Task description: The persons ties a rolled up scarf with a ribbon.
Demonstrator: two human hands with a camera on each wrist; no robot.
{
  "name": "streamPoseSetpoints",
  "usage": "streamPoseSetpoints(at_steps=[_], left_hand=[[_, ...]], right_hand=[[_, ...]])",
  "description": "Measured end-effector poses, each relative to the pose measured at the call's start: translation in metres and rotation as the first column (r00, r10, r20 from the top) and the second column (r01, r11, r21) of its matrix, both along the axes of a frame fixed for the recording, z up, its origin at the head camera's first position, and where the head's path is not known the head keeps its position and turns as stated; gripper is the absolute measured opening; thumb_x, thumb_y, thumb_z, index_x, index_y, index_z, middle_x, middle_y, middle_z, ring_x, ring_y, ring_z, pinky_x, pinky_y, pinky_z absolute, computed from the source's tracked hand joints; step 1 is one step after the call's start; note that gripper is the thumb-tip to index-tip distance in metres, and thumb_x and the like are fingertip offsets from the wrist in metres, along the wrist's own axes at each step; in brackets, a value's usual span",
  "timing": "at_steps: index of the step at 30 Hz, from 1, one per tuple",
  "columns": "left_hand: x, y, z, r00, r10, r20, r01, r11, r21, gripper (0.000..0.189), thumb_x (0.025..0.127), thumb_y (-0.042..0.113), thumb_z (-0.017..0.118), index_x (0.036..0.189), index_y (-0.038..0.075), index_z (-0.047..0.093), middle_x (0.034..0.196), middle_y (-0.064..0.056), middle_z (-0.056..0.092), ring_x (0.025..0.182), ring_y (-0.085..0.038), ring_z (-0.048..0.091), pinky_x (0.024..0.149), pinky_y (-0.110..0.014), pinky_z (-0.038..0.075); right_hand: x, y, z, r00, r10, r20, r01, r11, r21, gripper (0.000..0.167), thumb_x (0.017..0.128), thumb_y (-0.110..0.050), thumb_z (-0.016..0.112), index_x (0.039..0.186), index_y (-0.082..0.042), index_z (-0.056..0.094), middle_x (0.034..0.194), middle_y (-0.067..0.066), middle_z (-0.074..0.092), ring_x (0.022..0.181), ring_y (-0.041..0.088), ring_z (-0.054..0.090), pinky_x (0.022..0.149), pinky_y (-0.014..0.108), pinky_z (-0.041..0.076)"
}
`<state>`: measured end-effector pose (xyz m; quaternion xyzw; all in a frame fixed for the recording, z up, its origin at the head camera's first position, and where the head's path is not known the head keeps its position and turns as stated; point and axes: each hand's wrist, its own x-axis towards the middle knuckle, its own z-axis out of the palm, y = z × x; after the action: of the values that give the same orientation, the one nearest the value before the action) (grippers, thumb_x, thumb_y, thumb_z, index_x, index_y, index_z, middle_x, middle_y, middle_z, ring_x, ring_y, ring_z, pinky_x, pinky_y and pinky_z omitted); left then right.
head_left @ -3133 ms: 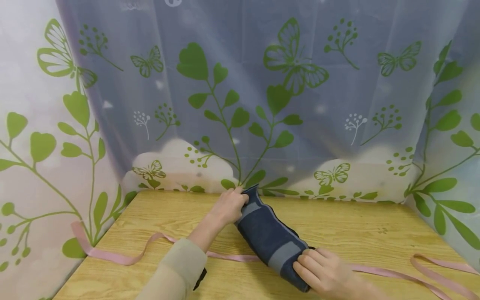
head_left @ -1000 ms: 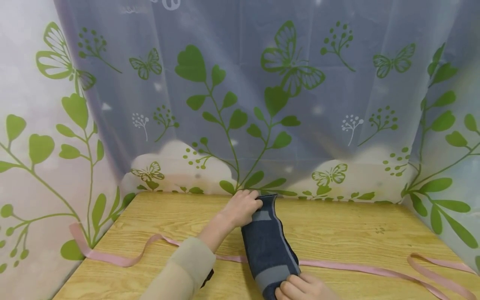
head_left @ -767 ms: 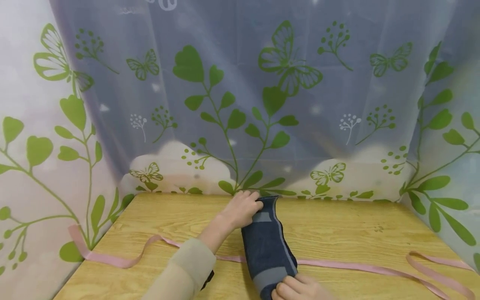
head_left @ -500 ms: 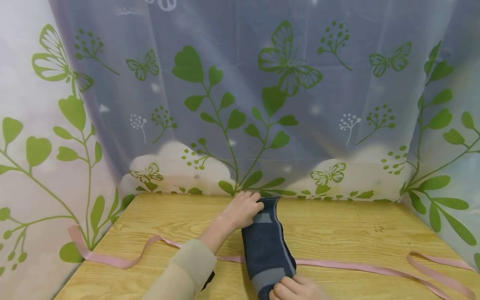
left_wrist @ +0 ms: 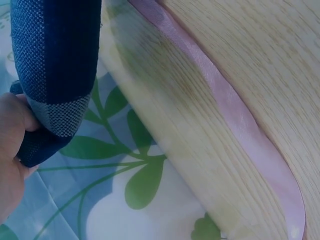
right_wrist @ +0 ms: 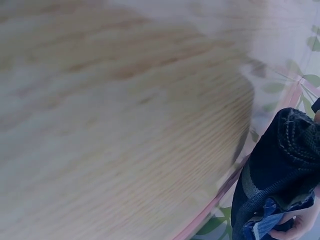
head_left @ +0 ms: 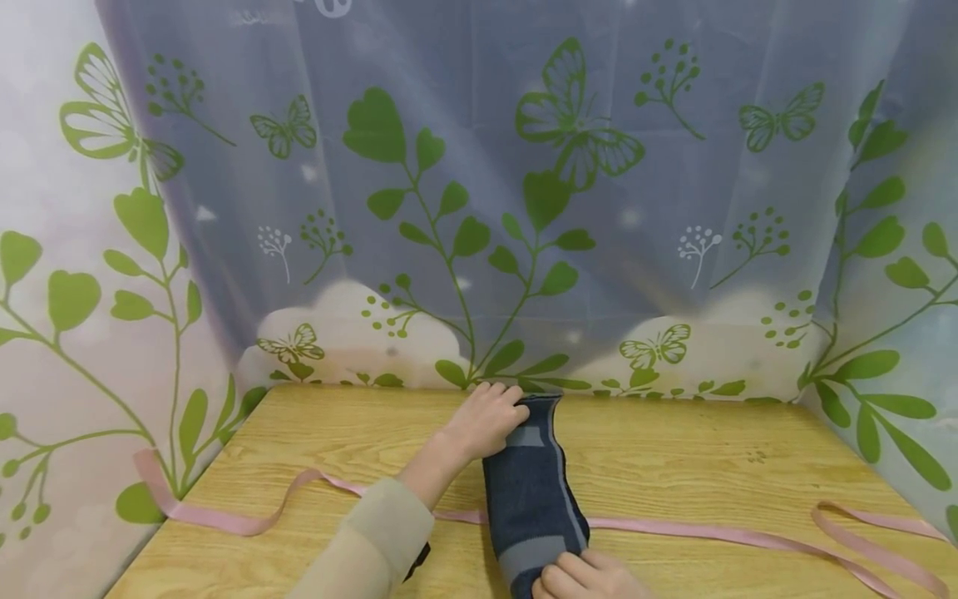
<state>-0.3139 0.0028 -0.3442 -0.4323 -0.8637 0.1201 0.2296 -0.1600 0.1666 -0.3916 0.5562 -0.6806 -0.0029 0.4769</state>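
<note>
A dark blue folded length of cloth with light grey bands (head_left: 527,491) stretches away from me over the middle of the wooden table, its right edge wavy. My left hand (head_left: 486,420) pinches its far end at the upper left corner. At the near end, my right hand (head_left: 587,576) grips the lower right corner, partly cut off by the frame. The left wrist view shows the cloth (left_wrist: 60,55) hanging in a thick fold with fingers around its end. A rolled, stitched edge of the cloth (right_wrist: 295,135) appears in the right wrist view.
A long pink ribbon (head_left: 696,528) runs across the wooden table (head_left: 674,457), passing behind the cloth and curling at the right. Its left end (head_left: 224,520) hangs over the side edge. A curtain printed with leaves and butterflies (head_left: 479,208) stands behind the table.
Since the earliest frame, the cloth has swung from a slant to nearly straight away from me. My right hand has moved left and nearer; my left hand has shifted slightly right.
</note>
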Motion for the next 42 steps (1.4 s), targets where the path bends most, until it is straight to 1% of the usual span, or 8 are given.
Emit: streamPoseSetpoints(at_steps=[6, 10, 13, 19, 27, 33, 36, 42], left_hand=[[0.000, 0.001, 0.001, 1.000, -0.005, 0.003, 0.005, 1.000, -0.013, 0.021, 0.086, 0.012, 0.065, 0.106, 0.019, 0.067, 0.107, -0.003, 0.057, 0.093, -0.022, 0.055, 0.077, -0.032, 0.043], [-0.001, 0.000, 0.001, 1.000, -0.027, -0.014, 0.027, 1.000, -0.005, 0.019, 0.086, 0.012, 0.065, 0.104, 0.018, 0.067, 0.104, -0.003, 0.057, 0.090, -0.021, 0.055, 0.074, -0.031, 0.042], [-0.002, -0.001, 0.001, 0.999, -0.043, -0.023, 0.043, 0.999, 0.002, 0.017, 0.086, 0.013, 0.067, 0.102, 0.018, 0.067, 0.101, -0.003, 0.056, 0.088, -0.020, 0.055, 0.072, -0.030, 0.042], [-0.002, 0.000, 0.001, 0.999, -0.048, -0.010, 0.048, 0.999, -0.010, 0.018, 0.086, 0.015, 0.067, 0.103, 0.019, 0.067, 0.102, -0.002, 0.056, 0.088, -0.020, 0.054, 0.074, -0.030, 0.042], [0.001, 0.004, -0.003, 0.999, -0.033, -0.002, 0.033, 0.998, -0.047, 0.018, 0.087, 0.017, 0.066, 0.104, 0.021, 0.066, 0.106, -0.002, 0.056, 0.091, -0.019, 0.055, 0.076, -0.030, 0.042], [0.002, 0.005, -0.004, 1.000, -0.014, 0.016, 0.015, 0.998, -0.062, 0.018, 0.088, 0.018, 0.064, 0.106, 0.021, 0.066, 0.106, -0.001, 0.055, 0.093, -0.018, 0.054, 0.076, -0.029, 0.041], [0.002, 0.005, -0.005, 1.000, -0.014, 0.013, 0.015, 0.998, -0.063, 0.018, 0.088, 0.018, 0.064, 0.105, 0.022, 0.066, 0.105, -0.001, 0.055, 0.093, -0.018, 0.054, 0.075, -0.029, 0.040], [0.002, 0.006, -0.007, 1.000, -0.017, 0.012, 0.018, 0.998, -0.059, 0.017, 0.088, 0.018, 0.065, 0.104, 0.022, 0.066, 0.104, -0.001, 0.055, 0.092, -0.018, 0.054, 0.074, -0.029, 0.040]], right_hand=[[-0.003, 0.000, -0.009, 1.000, -0.014, 0.019, 0.014, 1.000, 0.007, 0.029, 0.097, -0.013, 0.039, 0.076, -0.019, 0.057, 0.071, -0.007, 0.040, 0.059, 0.003, 0.027, 0.052, 0.016, 0.010], [-0.005, 0.000, -0.016, 0.999, -0.026, 0.042, 0.025, 1.000, 0.015, 0.028, 0.098, -0.013, 0.039, 0.078, -0.020, 0.057, 0.072, -0.007, 0.040, 0.058, 0.003, 0.028, 0.050, 0.016, 0.012], [-0.005, 0.000, -0.019, 0.998, -0.033, 0.058, 0.033, 0.999, 0.011, 0.028, 0.098, -0.014, 0.039, 0.078, -0.020, 0.057, 0.072, -0.007, 0.040, 0.058, 0.003, 0.028, 0.049, 0.015, 0.012], [-0.003, -0.003, -0.019, 0.997, -0.056, 0.057, 0.056, 0.998, 0.007, 0.028, 0.097, -0.015, 0.039, 0.076, -0.020, 0.057, 0.071, -0.007, 0.040, 0.057, 0.003, 0.028, 0.048, 0.016, 0.011], [0.004, -0.009, -0.019, 0.987, -0.094, 0.127, 0.096, 0.995, -0.009, 0.028, 0.098, -0.020, 0.037, 0.075, -0.021, 0.054, 0.069, -0.008, 0.036, 0.057, 0.004, 0.028, 0.050, 0.016, 0.014], [0.006, -0.011, -0.019, 0.985, -0.104, 0.134, 0.106, 0.994, -0.008, 0.028, 0.097, -0.020, 0.036, 0.076, -0.020, 0.053, 0.069, -0.007, 0.036, 0.057, 0.004, 0.028, 0.049, 0.017, 0.014], [0.007, -0.011, -0.020, 0.982, -0.110, 0.153, 0.112, 0.994, -0.005, 0.028, 0.097, -0.020, 0.036, 0.076, -0.020, 0.054, 0.070, -0.008, 0.037, 0.057, 0.004, 0.029, 0.049, 0.017, 0.015], [0.006, -0.013, -0.022, 0.984, -0.106, 0.143, 0.110, 0.994, -0.024, 0.028, 0.097, -0.020, 0.036, 0.075, -0.020, 0.054, 0.070, -0.008, 0.037, 0.057, 0.004, 0.029, 0.049, 0.017, 0.014]])
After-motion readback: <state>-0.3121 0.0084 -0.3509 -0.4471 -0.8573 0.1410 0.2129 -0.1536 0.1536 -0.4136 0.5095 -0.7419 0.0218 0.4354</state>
